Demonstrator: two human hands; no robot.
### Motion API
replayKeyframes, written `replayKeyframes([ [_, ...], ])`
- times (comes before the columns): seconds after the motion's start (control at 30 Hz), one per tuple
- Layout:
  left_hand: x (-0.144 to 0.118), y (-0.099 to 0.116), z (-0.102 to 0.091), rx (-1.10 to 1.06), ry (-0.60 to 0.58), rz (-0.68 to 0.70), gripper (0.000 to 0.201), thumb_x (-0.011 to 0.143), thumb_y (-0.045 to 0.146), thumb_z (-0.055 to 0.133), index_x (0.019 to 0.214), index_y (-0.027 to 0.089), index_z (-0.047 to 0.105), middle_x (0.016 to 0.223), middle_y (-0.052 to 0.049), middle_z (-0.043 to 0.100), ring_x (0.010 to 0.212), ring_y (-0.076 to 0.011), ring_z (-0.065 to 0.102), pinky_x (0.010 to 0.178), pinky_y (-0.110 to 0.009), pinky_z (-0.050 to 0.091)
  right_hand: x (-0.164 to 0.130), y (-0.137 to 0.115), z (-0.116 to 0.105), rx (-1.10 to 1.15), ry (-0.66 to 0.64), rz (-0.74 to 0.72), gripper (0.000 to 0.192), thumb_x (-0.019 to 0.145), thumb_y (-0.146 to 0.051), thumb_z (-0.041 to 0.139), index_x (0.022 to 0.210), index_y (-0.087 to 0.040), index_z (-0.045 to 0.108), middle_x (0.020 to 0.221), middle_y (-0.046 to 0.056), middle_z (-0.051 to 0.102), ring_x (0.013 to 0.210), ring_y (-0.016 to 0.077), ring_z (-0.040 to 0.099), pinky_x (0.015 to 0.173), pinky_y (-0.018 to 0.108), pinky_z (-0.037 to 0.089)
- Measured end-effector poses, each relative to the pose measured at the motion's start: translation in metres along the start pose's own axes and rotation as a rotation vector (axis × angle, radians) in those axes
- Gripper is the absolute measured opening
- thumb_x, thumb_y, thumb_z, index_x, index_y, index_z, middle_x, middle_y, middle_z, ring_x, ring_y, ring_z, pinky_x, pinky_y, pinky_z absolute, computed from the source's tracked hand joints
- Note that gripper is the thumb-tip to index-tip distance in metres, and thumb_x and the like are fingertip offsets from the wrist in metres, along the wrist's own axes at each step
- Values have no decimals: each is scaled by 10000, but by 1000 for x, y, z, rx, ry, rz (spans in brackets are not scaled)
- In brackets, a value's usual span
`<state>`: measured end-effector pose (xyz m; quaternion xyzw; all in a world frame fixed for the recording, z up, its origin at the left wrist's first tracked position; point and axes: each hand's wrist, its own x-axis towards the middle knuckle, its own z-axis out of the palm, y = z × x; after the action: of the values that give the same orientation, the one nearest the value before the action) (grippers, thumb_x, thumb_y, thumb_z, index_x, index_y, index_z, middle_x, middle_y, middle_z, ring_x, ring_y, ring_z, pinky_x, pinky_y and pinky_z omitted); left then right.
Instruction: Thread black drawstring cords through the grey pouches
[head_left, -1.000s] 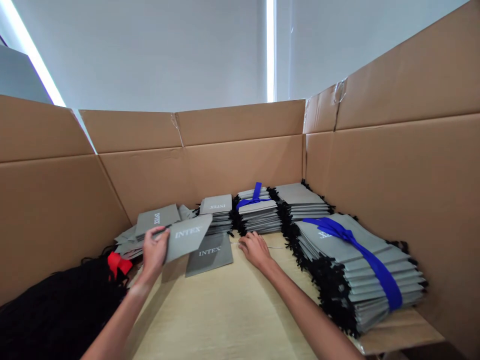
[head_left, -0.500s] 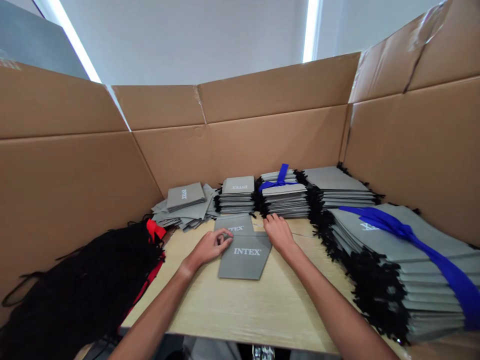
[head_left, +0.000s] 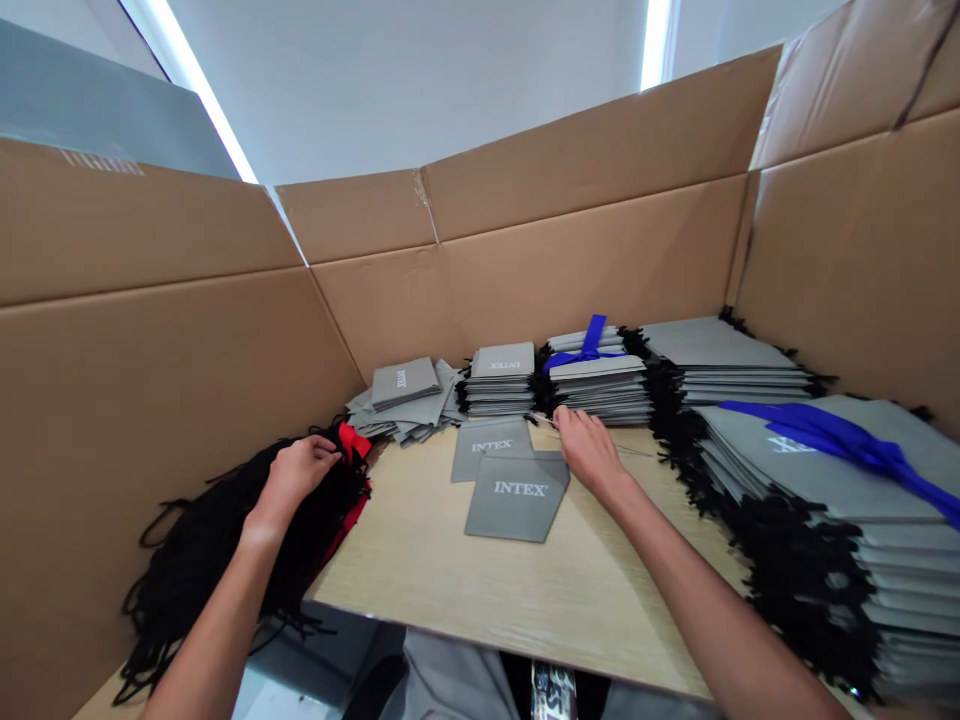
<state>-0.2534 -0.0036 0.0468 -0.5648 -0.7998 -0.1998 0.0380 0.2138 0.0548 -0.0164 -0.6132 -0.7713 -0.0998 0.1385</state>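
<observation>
Person's left hand [head_left: 294, 472] was down on the bundle of black cords [head_left: 225, 540] at the counter's left edge, fingers curled into the cords right by the red tie [head_left: 351, 440], looked like a loose grab tbh. Right hand [head_left: 592, 452] lay flat and open, fingertips at the corner of the top grey INTEX sheet [head_left: 517, 495], holding nothing. That sheet sat mid counter [head_left: 480, 590], overlapping a 2nd grey sheet [head_left: 487, 445] behind it. Stacks of grey sheets w/ black fringe ran along the back; one had a blue ribbon [head_left: 585, 350]. Cardboard walls [head_left: 150, 350] all around.
</observation>
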Motion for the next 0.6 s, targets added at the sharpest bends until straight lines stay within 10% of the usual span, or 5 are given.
replayKeyframes([
  [0.4, 8, 20, -5, 236, -144, -66, 278, 815, 445, 696, 927, 284, 892, 1065, -119, 881, 1051, -375, 816, 678, -304, 530, -3, 6, -2, 74, 10, 33, 208, 1165, -170, 390, 1193, -166, 596, 1109, 138, 766, 1113, 271, 701, 860, 337, 366],
  [0.6, 11, 46, -60, 342, -9, -47, 331, 885, 395, 628, 1022, 227, 879, 1057, -172, 856, 1009, -427, 796, 755, -396, 578, -7, 6, -9, 120, 33, 44, 202, 1154, -148, 393, 1179, -162, 593, 1079, 148, 768, 1070, 269, 715, 838, 332, 367],
])
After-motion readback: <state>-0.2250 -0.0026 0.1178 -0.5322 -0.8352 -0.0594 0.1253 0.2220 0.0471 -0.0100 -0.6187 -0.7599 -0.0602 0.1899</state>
